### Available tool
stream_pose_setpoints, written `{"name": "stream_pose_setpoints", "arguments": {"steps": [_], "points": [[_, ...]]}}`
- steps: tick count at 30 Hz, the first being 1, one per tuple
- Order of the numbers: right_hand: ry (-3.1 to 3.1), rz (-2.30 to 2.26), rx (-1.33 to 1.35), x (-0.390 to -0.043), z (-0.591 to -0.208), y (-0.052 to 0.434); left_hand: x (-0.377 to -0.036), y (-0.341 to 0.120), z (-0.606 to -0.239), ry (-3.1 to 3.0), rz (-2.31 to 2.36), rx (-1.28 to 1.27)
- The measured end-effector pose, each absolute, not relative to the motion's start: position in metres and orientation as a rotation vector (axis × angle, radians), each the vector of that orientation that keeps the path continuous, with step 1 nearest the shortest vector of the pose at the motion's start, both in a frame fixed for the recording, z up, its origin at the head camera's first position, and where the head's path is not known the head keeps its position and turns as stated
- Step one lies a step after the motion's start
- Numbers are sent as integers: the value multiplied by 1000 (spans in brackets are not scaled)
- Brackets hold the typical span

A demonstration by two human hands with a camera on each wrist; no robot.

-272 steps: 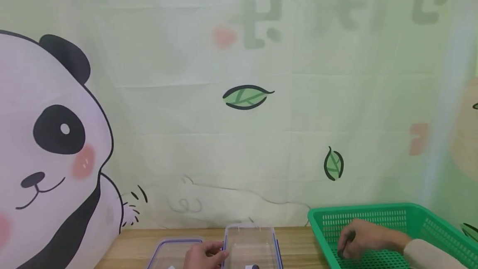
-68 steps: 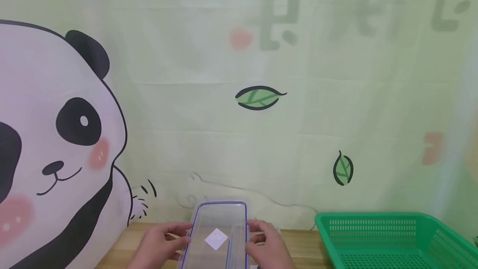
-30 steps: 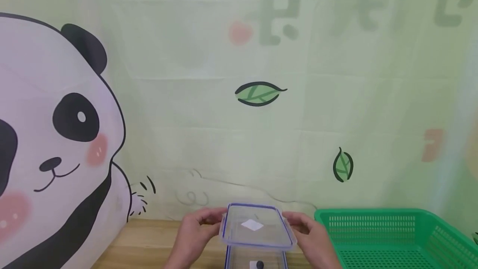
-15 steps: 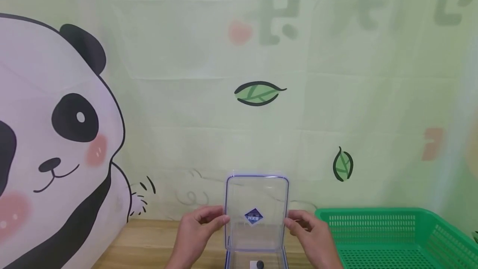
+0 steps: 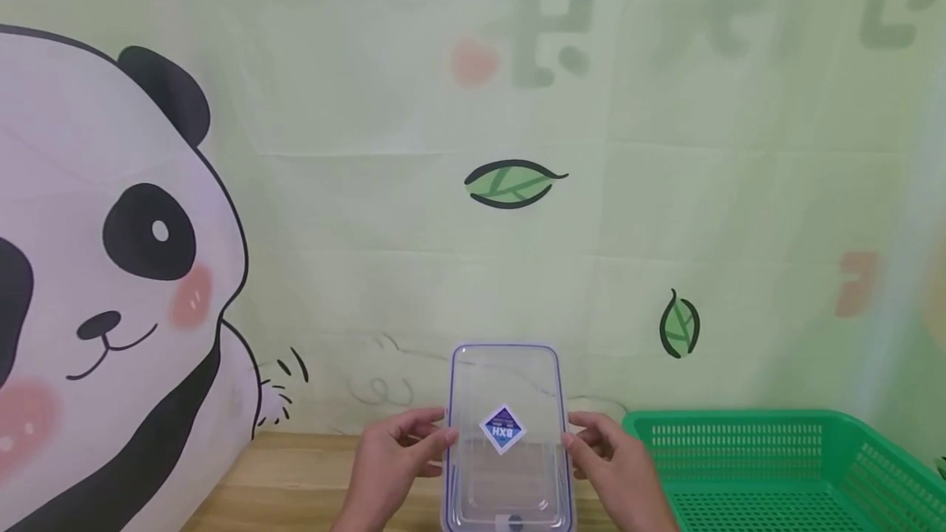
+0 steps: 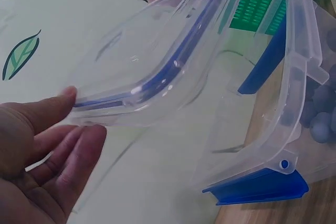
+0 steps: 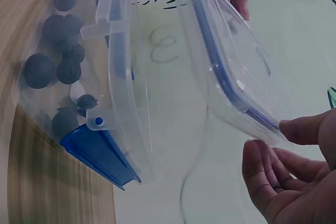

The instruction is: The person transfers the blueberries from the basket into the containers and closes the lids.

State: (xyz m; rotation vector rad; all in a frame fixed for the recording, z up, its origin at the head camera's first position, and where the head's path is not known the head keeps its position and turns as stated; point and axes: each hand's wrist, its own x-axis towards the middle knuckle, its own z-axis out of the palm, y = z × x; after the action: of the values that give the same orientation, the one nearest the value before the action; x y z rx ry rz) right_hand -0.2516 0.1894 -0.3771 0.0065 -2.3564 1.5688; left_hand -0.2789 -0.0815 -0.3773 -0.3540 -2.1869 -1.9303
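A clear plastic lid (image 5: 503,430) with a blue seal and a diamond-shaped sticker is held up at a tilt over a clear container (image 6: 299,51). My left hand (image 5: 395,462) pinches its left edge between thumb and fingers. On the opposite edge, my right hand (image 5: 617,466) has the same kind of pinch. Both wrist views show a gap between lid and container rim. Several dark round balls (image 7: 40,71), which look like blueberries, lie inside the container. Its blue side clips (image 6: 257,187) hang outward. In the head view the container sits mostly behind the lid.
A green perforated plastic basket (image 5: 746,417) stands on the right of the wooden table (image 5: 288,466). Behind the table hangs a pale green backdrop (image 5: 355,212) with a panda and leaves printed on it.
Earlier my right hand was in the basket. Both hands then took up the lid and brought it right, over the container. It has since swung upright, and now its near edge lies lower over the container.
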Motion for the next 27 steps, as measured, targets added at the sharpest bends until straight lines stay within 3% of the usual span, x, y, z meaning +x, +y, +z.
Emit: {"name": "stream_pose_setpoints", "arguments": {"steps": [14, 27], "points": [[-2666, 1322, -23, -262, -397, 185, -289, -82, -402, -2388, -1976, -352], [-2830, 1359, -169, -272, -416, 181, -298, -79, -420, -2591, -1888, -188]]}}
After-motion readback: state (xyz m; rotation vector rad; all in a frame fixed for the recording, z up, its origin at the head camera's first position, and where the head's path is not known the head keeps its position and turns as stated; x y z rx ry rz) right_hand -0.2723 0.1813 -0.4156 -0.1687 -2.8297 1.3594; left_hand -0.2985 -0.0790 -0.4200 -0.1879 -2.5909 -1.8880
